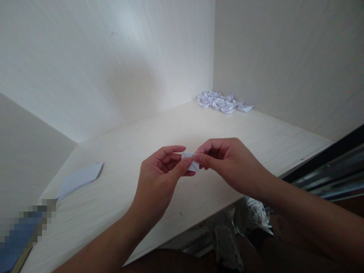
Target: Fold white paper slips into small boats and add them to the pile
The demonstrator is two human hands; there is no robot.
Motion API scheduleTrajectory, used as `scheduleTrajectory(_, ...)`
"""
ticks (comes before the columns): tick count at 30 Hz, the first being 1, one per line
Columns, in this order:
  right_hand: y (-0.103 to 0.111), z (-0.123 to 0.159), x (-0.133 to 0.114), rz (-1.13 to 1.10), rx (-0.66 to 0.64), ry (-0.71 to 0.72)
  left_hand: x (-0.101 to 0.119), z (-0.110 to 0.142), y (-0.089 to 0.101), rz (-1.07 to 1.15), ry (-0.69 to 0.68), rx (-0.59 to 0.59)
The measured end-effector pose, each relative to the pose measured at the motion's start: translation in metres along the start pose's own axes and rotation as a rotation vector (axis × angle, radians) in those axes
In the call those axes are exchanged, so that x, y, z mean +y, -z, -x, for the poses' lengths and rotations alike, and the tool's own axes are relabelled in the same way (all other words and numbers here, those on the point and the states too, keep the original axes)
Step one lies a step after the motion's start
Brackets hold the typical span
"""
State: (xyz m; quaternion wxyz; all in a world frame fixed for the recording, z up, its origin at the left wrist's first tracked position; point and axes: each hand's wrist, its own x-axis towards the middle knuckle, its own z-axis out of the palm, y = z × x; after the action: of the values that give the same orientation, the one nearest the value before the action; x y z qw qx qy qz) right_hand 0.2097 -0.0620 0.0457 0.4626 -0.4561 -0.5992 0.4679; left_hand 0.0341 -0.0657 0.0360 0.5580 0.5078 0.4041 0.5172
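Holding a small folded piece of white paper (195, 167) between the left hand (159, 176) and the right hand (231, 159), over the pale surface (113, 204). On the left, closing the thumb down onto the paper's upper face, backing it with curled fingers, showing one fingertip past the lower edge and stretching the index finger out just above the upper left corner. On the right, pinching the upper right part between thumb and index finger, curling the other fingers in underneath. Facing a pile of folded papers (217, 102), heaped in the far corner between a back wall (136, 57) and a right-hand wall (284, 57), well apart from both hands. Having a stack of white sheets (81, 177) to the left, flat on the surface. At the lower left, showing a blue thing (22, 233), blurred into blocks. Below the near edge, showing a crumpled white thing (258, 212), too dim to name
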Motion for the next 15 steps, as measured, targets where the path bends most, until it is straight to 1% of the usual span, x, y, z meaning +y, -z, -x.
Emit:
scheduleTrajectory(4, -0.003, 0.0, 0.004, -0.038, -0.056, -0.03, -0.001, -0.002, 0.002, 0.017, -0.049, 0.051)
scheduleTrajectory(7, -0.006, -0.002, 0.009, -0.081, -0.068, -0.04, -0.001, -0.003, 0.001, 0.026, -0.043, 0.046)
scheduleTrajectory(11, -0.007, -0.003, 0.013, -0.103, -0.093, -0.011, -0.001, -0.005, 0.001, 0.032, -0.04, 0.07)
scheduleTrajectory(15, -0.009, -0.001, 0.013, -0.087, -0.083, 0.018, -0.001, -0.005, 0.002, -0.001, -0.078, 0.112)
